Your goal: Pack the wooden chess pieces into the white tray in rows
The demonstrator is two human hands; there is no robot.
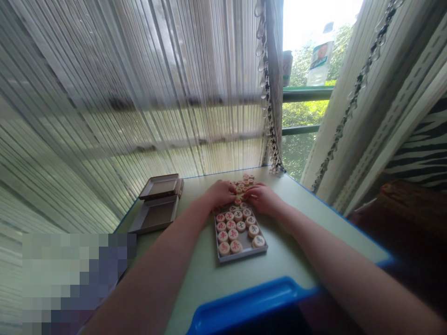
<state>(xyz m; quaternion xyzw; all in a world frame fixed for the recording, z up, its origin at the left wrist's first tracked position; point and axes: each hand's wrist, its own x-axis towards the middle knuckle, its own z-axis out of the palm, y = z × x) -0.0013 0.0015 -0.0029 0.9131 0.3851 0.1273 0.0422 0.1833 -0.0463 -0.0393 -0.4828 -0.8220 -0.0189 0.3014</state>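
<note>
Chinese chess pieces, round and pale with red or black characters, fill much of a shallow open box [243,257] on the table. Loose Chinese chess pieces [240,190] lie in a pile beyond the box. At the pile's left edge is my left hand [220,193], its fingers curled down among the pieces; what they hold, if anything, is hidden. My right hand [263,197] reaches in from the other side, fingers stretched toward the pile and apart from the thumb, fingertips close to or touching pieces.
Two shallow trays, a rear tray [160,186] and a front tray [156,215], sit at the table's left side. The pale green table [296,242] has a raised blue handle [244,300] at its near edge. Curtains [157,93] hang behind; a bottle [319,60] stands on the window rail.
</note>
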